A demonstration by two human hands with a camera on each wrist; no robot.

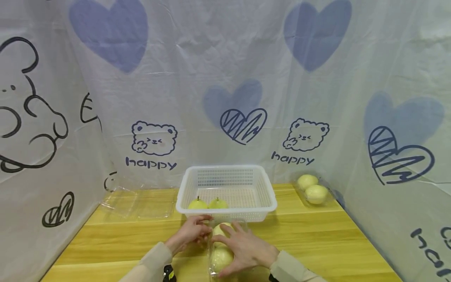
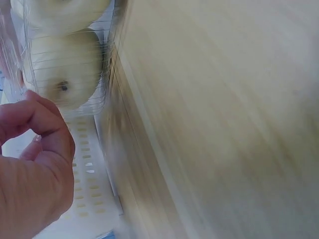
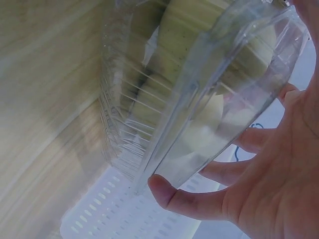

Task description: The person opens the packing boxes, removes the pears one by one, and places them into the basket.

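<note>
A clear plastic clamshell box (image 1: 210,254) stands on the table before the basket, with two pale yellow pears (image 1: 222,259) inside in a row. My left hand (image 1: 190,234) is at its far left corner; in the left wrist view its bent fingers (image 2: 52,117) are by the box end, and whether they pinch the edge is unclear. Over the lid, my right hand (image 1: 251,247) spreads its fingers. The right wrist view shows its fingertips (image 3: 160,186) resting along the lid (image 3: 199,114), which slants above the tray edge.
Behind the box stands a white slotted basket (image 1: 262,188) holding two pears (image 1: 218,203). At the back left lie clear, see-through plastic boxes (image 1: 155,203). Another clear box with two pears (image 1: 316,194) sits at the back right. Printed white sheets (image 1: 197,137) wall the table (image 1: 317,243).
</note>
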